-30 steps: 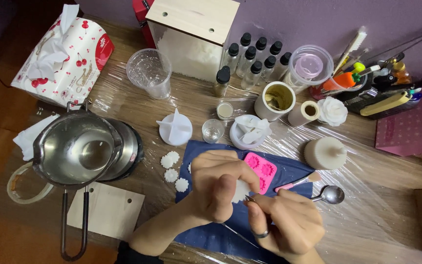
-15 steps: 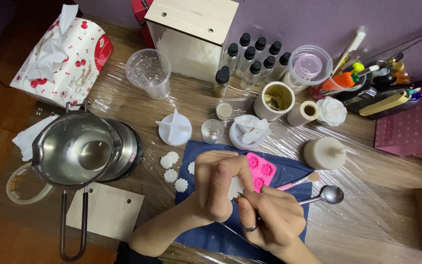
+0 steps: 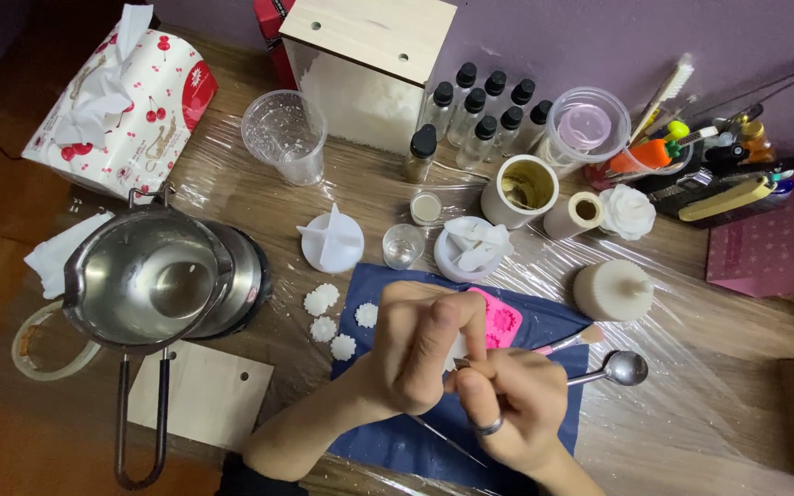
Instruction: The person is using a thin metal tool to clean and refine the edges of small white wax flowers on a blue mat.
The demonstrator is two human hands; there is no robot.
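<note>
Steel pot (image 3: 144, 280) near bench's left edge holds clear liquid. Clear cup (image 3: 287, 136) at far edge looks empty. Left hand (image 3: 415, 344) and right hand (image 3: 512, 404) pressed together, pinching a small white piece over blue cloth (image 3: 553, 321).

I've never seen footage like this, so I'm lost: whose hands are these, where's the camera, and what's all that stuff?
No machine here: a person wears a camera on the head, looking down at their own hands. The left hand pinches a small white piece; the right hand, wearing a ring, works on it with a thin tool. Under them lies a blue mat with a pink mould. Nearby sit a steel pot, white flower shapes, a spoon and small bottles.
</note>
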